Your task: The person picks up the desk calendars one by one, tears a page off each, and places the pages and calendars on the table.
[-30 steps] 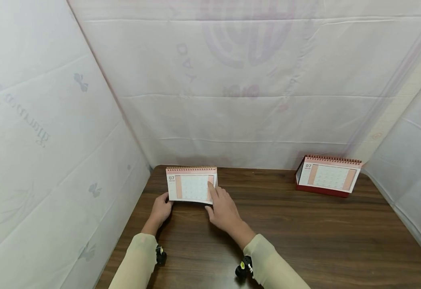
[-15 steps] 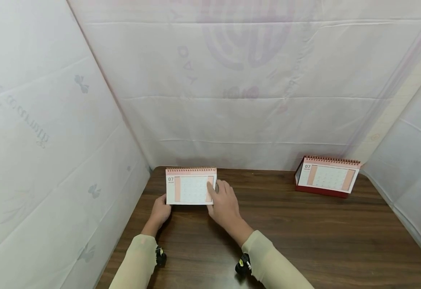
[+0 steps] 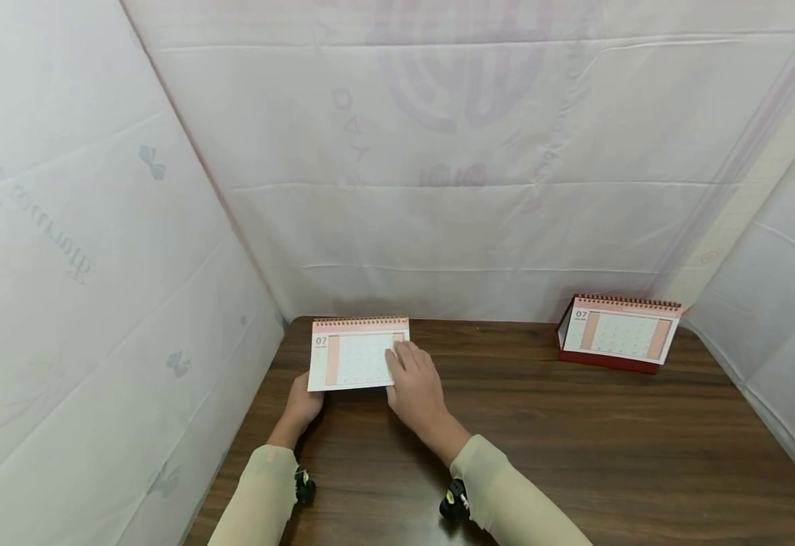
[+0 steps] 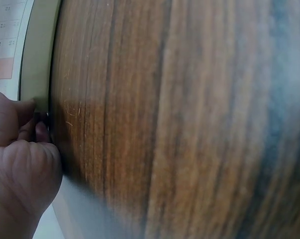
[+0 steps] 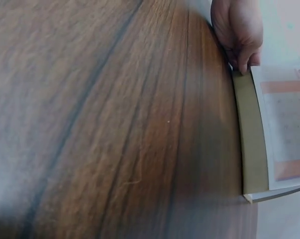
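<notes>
Tbl (image 3: pixel 575 447) was dk brown w/ wood grain & rounded far corners. A desk cal. (image 3: pixel 359 360), olive base strip (image 5: pixel 251 144), stood nr the tbl's far-L corner; a 2nd cal. (image 3: pixel 619 332), red base (image 3: pixel 608 362), stood nr its far-R corner, pg 07 facing the near edge.

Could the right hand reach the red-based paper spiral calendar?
Probably: only brown wood-grain tabletop separates the right hand from the red-based calendar, though that hand touches another white-and-pink spiral calendar.
</notes>
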Demonstrator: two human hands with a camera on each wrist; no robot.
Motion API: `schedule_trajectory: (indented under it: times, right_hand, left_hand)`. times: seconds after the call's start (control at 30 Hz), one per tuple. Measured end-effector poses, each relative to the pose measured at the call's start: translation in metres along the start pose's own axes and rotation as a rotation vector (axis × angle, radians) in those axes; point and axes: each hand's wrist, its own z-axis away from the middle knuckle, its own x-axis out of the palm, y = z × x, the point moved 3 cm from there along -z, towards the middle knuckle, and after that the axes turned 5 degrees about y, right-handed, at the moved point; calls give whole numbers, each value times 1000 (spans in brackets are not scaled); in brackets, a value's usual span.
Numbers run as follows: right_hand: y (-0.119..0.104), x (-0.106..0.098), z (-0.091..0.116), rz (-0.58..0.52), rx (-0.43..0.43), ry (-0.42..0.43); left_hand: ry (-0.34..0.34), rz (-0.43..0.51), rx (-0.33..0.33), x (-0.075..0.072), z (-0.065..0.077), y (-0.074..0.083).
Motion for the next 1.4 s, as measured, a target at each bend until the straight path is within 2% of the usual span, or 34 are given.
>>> schedule_trajectory:
  times: [0.07,0.17,0.33,0.47,0.6,0.77,0.93,1.2,1.4]
  right_hand:
    - [-1,-1,-3,-39,-23,49]
    - [-2,-2,-6,-85,-32,89]
    - [-3,-1,-7,-81,-44,78]
    - [-3,1,-6,-80,-39,58]
    - [-2,3,-5,-97,-2,25]
    - [3,7,-7,-157,102,-30]
    - [8,12,-6,-203,191,-26]
    - [10,16,-5,-237,187,10]
    - [14,16,-5,-305,215,52]
  left_hand:
    - [9,-34,30,-1,0,1]
    - [2,-34,9,-1,-1,0]
    - [-19,-16,-42,0,-2,-2]
    - [-27,-5,-57,0,-2,-2]
    - [-29,-1,-56,1,-2,-1]
    - [-20,3,-68,2,-2,0]
    - [6,-5,-69,3,-2,-1]
    - [33,-46,-70,2,1,-4]
    - [30,-36,-68,3,-2,-2]
